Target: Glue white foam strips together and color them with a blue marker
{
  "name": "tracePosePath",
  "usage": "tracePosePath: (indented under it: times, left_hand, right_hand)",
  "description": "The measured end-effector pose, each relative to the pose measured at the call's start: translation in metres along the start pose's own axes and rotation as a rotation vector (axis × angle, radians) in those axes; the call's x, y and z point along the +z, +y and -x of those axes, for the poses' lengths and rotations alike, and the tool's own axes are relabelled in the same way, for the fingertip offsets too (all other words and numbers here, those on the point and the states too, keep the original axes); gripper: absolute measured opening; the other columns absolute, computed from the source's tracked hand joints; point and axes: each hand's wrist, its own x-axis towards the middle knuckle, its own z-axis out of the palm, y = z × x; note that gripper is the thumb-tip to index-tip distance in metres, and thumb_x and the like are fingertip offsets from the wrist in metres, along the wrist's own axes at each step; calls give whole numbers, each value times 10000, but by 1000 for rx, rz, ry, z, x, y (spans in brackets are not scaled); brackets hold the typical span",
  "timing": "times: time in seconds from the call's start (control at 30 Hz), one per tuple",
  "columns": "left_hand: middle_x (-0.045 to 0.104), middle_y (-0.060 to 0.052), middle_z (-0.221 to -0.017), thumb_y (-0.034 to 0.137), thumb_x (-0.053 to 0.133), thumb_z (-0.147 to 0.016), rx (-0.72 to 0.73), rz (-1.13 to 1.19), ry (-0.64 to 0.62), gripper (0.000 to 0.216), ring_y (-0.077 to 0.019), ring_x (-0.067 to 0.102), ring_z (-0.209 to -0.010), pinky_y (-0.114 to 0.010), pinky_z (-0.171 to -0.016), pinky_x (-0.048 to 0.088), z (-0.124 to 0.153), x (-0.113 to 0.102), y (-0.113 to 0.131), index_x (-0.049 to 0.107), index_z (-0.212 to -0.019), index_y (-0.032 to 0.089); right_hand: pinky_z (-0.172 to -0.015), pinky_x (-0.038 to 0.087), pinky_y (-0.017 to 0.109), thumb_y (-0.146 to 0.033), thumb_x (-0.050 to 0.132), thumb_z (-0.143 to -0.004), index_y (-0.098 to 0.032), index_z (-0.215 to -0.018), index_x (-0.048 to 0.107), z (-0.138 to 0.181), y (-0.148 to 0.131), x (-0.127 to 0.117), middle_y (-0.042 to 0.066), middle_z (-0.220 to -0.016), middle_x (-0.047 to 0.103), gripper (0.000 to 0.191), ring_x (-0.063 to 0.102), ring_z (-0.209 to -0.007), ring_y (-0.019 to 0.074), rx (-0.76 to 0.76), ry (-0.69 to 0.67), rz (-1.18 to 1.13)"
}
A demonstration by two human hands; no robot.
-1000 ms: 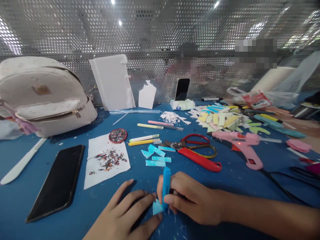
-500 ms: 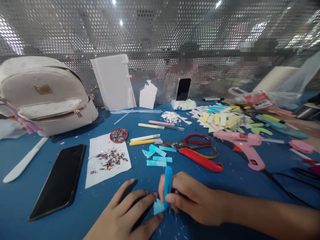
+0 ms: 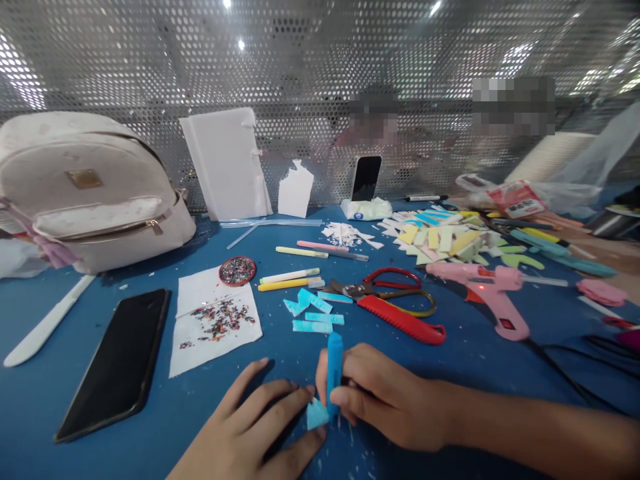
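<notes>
My right hand (image 3: 385, 393) is closed around an upright blue marker (image 3: 335, 373), its lower end down at a small light-blue piece (image 3: 317, 415). The marker's tip is hidden behind my fingers. With fingers spread, my left hand (image 3: 260, 427) lies flat on the blue table, its fingertips touching or right beside that piece. Several light-blue strips (image 3: 313, 326) lie just beyond my hands. To their right rest the red-handled scissors (image 3: 395, 313), with a red utility knife (image 3: 403, 321) beside them.
A white paper (image 3: 215, 320) with beads, a round bead dish (image 3: 237, 271) and a black phone (image 3: 117, 360) lie left. Markers (image 3: 290, 284) lie ahead. At right are a pink glue gun (image 3: 485, 293) and a pile of pastel strips (image 3: 445, 237). A backpack (image 3: 90, 193) stands at far left.
Both hands and the marker stay nearly in place. The view has shifted very slightly.
</notes>
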Motion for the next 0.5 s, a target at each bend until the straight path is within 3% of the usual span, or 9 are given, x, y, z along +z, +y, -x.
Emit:
tracePosePath:
  times: [0.2,0.33,0.5]
  left_hand:
    - [718,31,-1123,280,397,-1109,8,13,3,363,-145,622,-1137,-426,-1252,248,-2,-3,0,757,-1069,307]
    - [708,30,-1150,281,435,-1099,1,13,-12,318,-152,614,-1149,-439,-1253,239,-1,-2,0,752,-1092,307]
    - [708,38,-1148,288,516,-1070,-17,11,8,233,-150,624,-1125,-436,-1247,269,0,0,1,747,-1069,309]
  right_hand:
    - [-677,490,304,-684,240,-1039,-163,-918,629,2,-2,1,31,-734,611,662,577,-658,165,11,-3,43]
    - [-653,500,284,-657,267,-1051,-164,-964,624,2,-2,1,37,-786,614,615,604,-670,160,46,6,-44]
    - [-656,474,293,-685,239,-1040,-172,-928,620,1,-2,1,24,-726,600,648,570,-645,164,11,6,19]
